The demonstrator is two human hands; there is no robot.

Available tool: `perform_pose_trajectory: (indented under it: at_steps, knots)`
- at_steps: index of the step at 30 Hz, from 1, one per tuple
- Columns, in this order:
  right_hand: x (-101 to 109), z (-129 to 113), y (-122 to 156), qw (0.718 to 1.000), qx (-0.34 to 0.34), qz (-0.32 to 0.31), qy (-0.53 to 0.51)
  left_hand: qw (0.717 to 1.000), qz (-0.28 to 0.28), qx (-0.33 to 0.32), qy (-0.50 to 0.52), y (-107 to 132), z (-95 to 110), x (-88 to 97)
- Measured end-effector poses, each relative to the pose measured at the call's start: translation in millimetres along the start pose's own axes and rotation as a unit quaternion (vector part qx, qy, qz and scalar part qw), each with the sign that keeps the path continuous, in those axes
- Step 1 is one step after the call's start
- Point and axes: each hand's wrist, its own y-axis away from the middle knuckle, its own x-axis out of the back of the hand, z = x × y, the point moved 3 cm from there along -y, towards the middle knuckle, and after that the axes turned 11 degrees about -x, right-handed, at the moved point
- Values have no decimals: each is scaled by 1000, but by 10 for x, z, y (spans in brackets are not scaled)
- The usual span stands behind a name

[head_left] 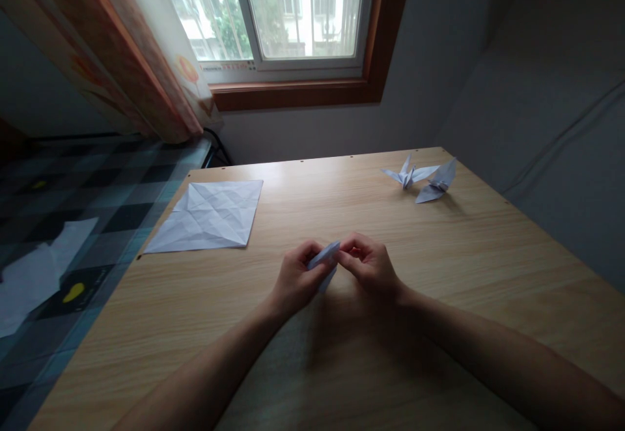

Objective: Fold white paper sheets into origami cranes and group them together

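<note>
A small piece of folded white paper (323, 256) is held between my two hands, just over the middle of the table. My left hand (299, 273) grips its left side, thumb on the near face and fingers curled behind. With thumb and forefinger, my right hand (367, 263) pinches the paper's right tip. Part of the paper hangs below my left thumb, and my fingers hide the rest of its shape. Two finished paper cranes, one crane (406, 174) beside another crane (437, 185), stand at the far right of the table.
A creased square sheet of paper (215, 213) lies flat at the table's far left. The wooden table (312, 190) meets the wall below a window (303, 14). To the left, more white paper (36, 281) rests on a checked cloth (122, 183), under a curtain (146, 79).
</note>
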Motion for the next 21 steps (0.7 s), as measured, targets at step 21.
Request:
perform_pose_trajectory:
  at_steps: [21]
  knots:
    - [-27, 139, -103, 960, -132, -133, -209, 1000, -8, -7, -11, -45, 19, 15]
